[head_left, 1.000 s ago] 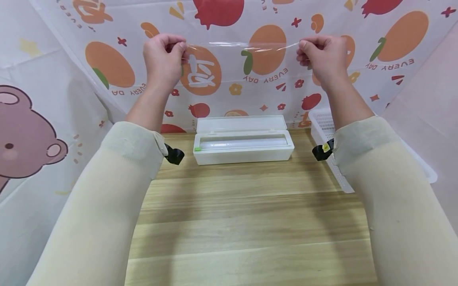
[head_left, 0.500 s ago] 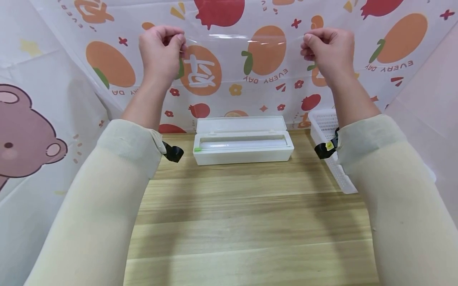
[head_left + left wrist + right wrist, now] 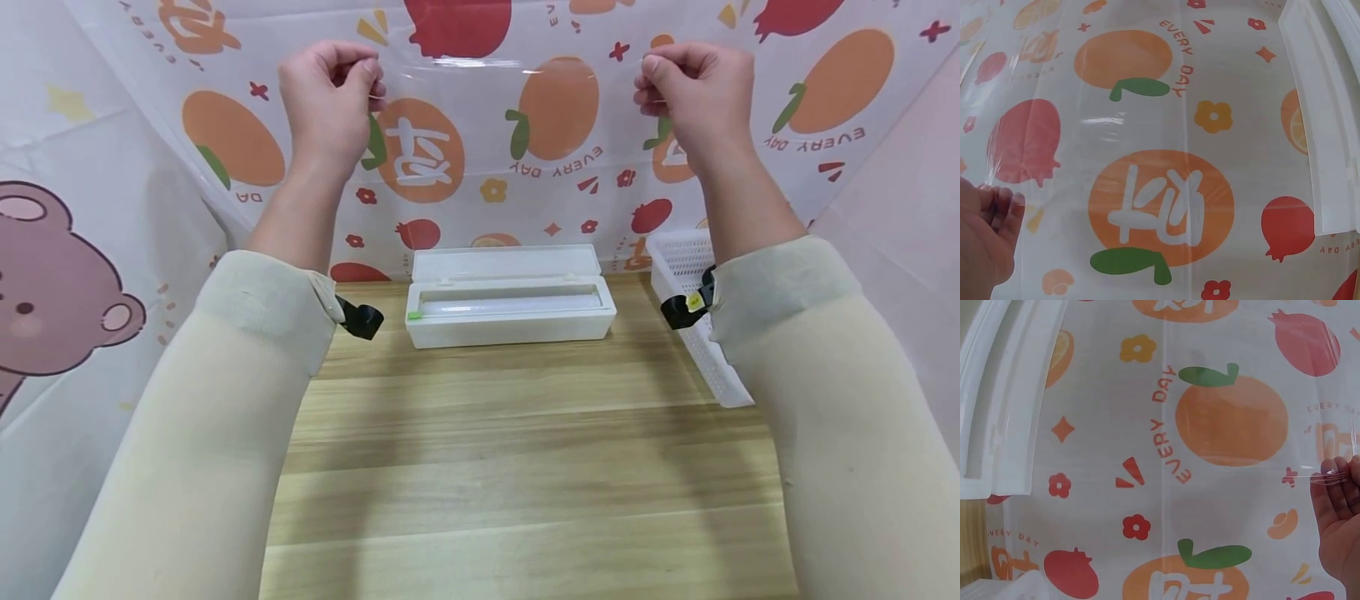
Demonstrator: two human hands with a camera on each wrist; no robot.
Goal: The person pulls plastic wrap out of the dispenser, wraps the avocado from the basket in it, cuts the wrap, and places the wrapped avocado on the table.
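A sheet of clear cling film (image 3: 480, 63) stretches between my two raised hands, high in front of the printed backdrop. My left hand (image 3: 330, 100) pinches its left end between thumb and fingers. At the other end my right hand (image 3: 697, 100) pinches it the same way. Glossy streaks give the cling film (image 3: 1104, 120) away in the left wrist view, and its edge runs to the fingers (image 3: 1335, 500) in the right wrist view. Below, on the wooden table, a white cling film box (image 3: 510, 327) stands with its lid raised and a film roll (image 3: 517, 303) inside.
A white perforated basket (image 3: 708, 358) stands at the right, partly hidden by my right forearm. The fruit-print backdrop (image 3: 495, 150) rises behind the box, and a pale side wall with a bear print (image 3: 60, 283) closes off the left. The table (image 3: 517, 467) is wood-grained.
Both hands have risen and moved a little farther apart, drawing the cling film higher with them. The box and basket have stayed in place.
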